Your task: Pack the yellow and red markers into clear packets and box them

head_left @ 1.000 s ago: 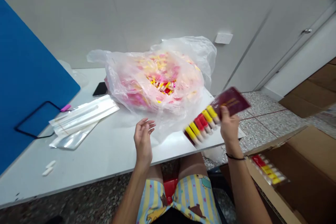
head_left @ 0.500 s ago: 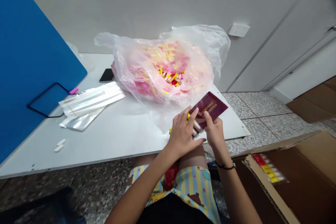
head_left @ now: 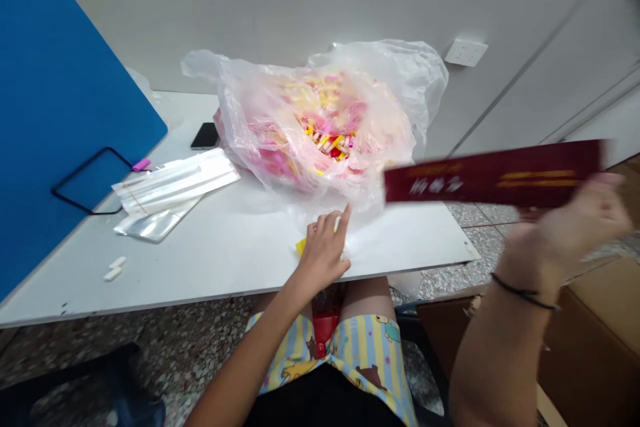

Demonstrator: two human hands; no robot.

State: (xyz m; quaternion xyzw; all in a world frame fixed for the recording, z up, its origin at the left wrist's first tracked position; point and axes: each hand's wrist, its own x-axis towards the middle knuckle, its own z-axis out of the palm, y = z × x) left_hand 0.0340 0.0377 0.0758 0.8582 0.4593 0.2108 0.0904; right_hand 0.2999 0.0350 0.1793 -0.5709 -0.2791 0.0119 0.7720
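Observation:
My right hand (head_left: 575, 220), blurred by motion, is closed on one end of a long maroon printed strip (head_left: 493, 177) with white and gold lettering. The strip stretches left, over the table's right end. Near the table's front edge my left hand (head_left: 325, 247) rests with fingers spread. Under and beside it peeks a yellow piece (head_left: 301, 247), mostly hidden by the fingers. Beyond that hand, a big translucent plastic bag (head_left: 265, 107) stands with its mouth gaping, full of small pink, yellow, red and white sticks (head_left: 333, 145).
Clear plastic sleeves (head_left: 175, 183), a black phone (head_left: 205, 136), a pink-capped marker (head_left: 141, 165) and small white pieces (head_left: 115, 269) lie on the white table (head_left: 220, 247). A blue panel (head_left: 65, 113) borders the left. An open cardboard box (head_left: 590, 347) sits low at right.
The right hand has swung right and away from the left hand, carrying the maroon strip, which now extends lengthwise. My left hand has shifted slightly left along the table edge.

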